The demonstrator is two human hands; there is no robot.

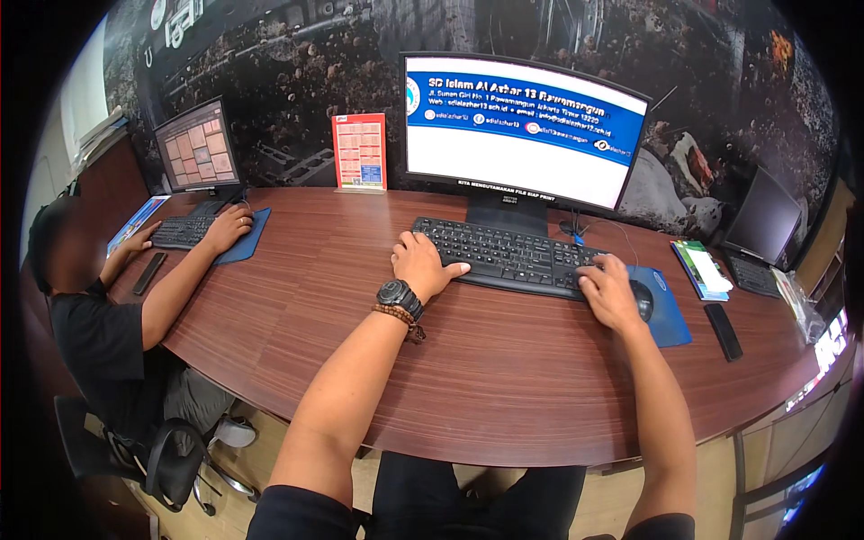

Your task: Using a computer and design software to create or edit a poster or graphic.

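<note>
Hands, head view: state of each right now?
Left hand: open, holding nothing, fingers on the black keyboard.
Right hand: open, holding nothing, resting on the keyboard's right end beside the mouse.

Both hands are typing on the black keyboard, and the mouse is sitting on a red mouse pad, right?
Not quite. The head view shows the mouse pad is blue, not red. The rest holds: the left hand and right hand are both on the black keyboard, and the mouse sits on the pad.
</note>
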